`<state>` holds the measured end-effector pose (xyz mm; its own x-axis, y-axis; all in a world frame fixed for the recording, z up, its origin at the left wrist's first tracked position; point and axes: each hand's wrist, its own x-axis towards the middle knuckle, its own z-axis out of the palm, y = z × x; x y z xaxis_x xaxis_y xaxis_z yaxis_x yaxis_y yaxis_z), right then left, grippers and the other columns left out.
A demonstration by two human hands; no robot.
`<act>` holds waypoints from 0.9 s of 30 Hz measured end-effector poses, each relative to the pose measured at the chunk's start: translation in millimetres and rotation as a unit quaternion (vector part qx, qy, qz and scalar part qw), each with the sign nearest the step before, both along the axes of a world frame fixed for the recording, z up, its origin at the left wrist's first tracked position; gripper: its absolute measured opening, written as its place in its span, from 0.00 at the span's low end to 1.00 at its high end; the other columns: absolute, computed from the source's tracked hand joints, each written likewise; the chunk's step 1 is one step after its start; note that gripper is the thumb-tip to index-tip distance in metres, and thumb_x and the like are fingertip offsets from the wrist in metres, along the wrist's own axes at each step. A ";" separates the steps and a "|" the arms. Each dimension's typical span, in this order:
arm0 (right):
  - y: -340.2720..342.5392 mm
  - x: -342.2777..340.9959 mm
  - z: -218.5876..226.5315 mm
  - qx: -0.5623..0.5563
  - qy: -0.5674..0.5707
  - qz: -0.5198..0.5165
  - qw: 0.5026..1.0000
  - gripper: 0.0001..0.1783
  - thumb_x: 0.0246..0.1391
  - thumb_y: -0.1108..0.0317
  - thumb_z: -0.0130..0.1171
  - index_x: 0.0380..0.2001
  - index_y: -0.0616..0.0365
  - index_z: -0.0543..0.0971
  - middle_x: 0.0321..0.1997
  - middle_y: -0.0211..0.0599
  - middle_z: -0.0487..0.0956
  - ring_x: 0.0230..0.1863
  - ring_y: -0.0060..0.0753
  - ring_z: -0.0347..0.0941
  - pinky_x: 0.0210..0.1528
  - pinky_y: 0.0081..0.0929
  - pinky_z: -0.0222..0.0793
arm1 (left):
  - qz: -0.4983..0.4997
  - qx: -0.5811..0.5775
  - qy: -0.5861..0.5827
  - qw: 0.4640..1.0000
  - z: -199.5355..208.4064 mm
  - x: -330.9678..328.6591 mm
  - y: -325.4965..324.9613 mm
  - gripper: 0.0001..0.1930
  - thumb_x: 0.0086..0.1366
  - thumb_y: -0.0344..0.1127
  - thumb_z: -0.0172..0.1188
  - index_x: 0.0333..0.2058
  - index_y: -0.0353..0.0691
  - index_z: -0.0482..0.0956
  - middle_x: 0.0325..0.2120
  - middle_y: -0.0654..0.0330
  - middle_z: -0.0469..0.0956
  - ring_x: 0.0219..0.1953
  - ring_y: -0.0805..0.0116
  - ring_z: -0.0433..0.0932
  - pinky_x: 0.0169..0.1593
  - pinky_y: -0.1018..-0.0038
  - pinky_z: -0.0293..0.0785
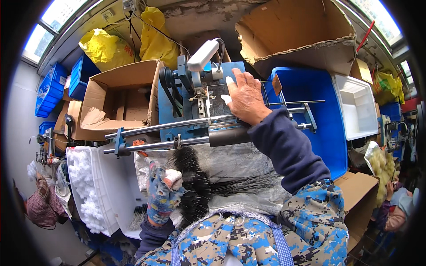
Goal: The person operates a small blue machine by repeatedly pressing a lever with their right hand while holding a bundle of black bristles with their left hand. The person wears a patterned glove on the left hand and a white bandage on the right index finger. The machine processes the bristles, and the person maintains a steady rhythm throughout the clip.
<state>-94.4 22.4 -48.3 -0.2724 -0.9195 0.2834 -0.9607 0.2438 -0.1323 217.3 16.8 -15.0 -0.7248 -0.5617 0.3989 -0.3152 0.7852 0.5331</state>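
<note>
Lying palm-down near the right side of a blue machine (166, 123), over its dark plate (217, 102), is the person's bare right hand (246, 98); its fingers reach out slightly spread, with white wrapping on the thumb and one finger. The gloved left hand (162, 195), in a patterned blue glove with frayed fingertips, is nearer the body, below the left part of the machine's front edge. Its fingers look bent, but whether they hold anything cannot be told. Just beside that glove, a dense bundle of black bristles (194, 179) lies on pale sheeting (239, 156) in front of the machine, with loose dark strands (244, 184) fanning rightward. Two steel rails (159, 145) cross the machine's front edge, the nearer one carrying a dark cylinder (226, 136). An open cardboard box (122, 99) stands beside the machine's left edge, a deep blue bin (326, 146) at its right. Farther left, a white tub (117, 186) stands next to white tufts (86, 186).
</note>
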 end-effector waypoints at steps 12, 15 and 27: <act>4.0 30.0 -0.1 0.047 -0.087 -0.021 0.995 0.33 0.45 0.55 0.59 0.49 0.69 0.66 0.44 0.47 0.64 0.43 0.44 0.67 0.38 0.36 0.69 | -0.005 0.128 0.034 0.991 -9.2 -5.1 7.2 0.17 0.41 0.23 0.62 0.34 0.39 0.76 0.29 0.55 0.74 0.30 0.55 0.74 0.36 0.66 0.68; -9.2 47.5 -2.0 0.003 -0.097 -0.009 0.995 0.35 0.44 0.56 0.59 0.50 0.72 0.64 0.42 0.50 0.68 0.39 0.45 0.70 0.37 0.33 0.71 | 0.017 0.157 0.019 0.987 -4.8 -0.5 7.3 0.17 0.40 0.21 0.62 0.34 0.39 0.76 0.29 0.54 0.74 0.30 0.55 0.73 0.36 0.67 0.68; 21.4 5.0 16.6 0.083 -0.013 0.017 0.996 0.21 0.39 0.64 0.61 0.37 0.64 0.73 0.40 0.42 0.66 0.41 0.41 0.65 0.37 0.36 0.66 | 0.054 0.088 -0.020 0.995 -5.6 5.4 -1.0 0.16 0.41 0.23 0.63 0.33 0.40 0.77 0.28 0.53 0.74 0.32 0.52 0.73 0.35 0.63 0.69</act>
<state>-89.4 43.8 -31.7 -0.2447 -0.9620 0.1208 -0.9658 0.2309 -0.1180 222.7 15.8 -20.6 -0.6699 -0.6952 0.2607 -0.4156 0.6421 0.6442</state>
